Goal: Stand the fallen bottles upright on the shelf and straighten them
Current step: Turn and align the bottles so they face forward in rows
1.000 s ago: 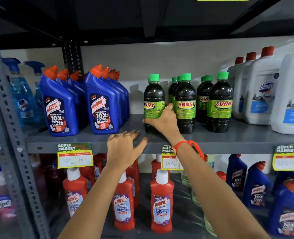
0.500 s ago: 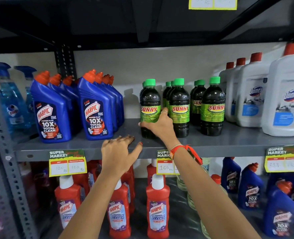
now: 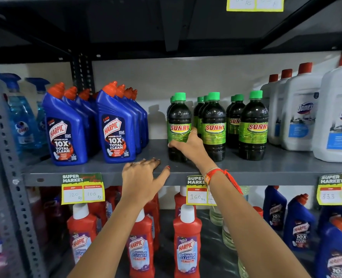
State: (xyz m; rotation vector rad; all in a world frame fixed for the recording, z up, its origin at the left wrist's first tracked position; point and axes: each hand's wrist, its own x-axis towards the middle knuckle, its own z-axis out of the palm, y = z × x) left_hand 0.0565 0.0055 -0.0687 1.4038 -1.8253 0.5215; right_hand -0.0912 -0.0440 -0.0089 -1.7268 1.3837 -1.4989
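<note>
Dark Sunny bottles with green caps stand upright in three rows on the grey shelf (image 3: 266,169). My right hand (image 3: 190,146) grips the lower half of the front left Sunny bottle (image 3: 179,125), whose label faces me. The front middle Sunny bottle (image 3: 214,127) and the front right Sunny bottle (image 3: 253,125) stand beside it with small gaps. My left hand (image 3: 144,177) rests flat on the shelf's front edge, fingers spread, holding nothing. No bottle on this shelf lies on its side.
Blue Harpic bottles (image 3: 116,125) stand in two rows to the left, blue spray bottles (image 3: 19,115) beyond them. White Domex jugs (image 3: 298,113) fill the right. Red Harpic bottles (image 3: 187,241) stand on the lower shelf. A perforated steel post (image 3: 3,149) borders the left side.
My right hand has turned the front left Sunny bottle so its label faces forward. My left hand stays on the shelf edge. The view has tilted up slightly.
</note>
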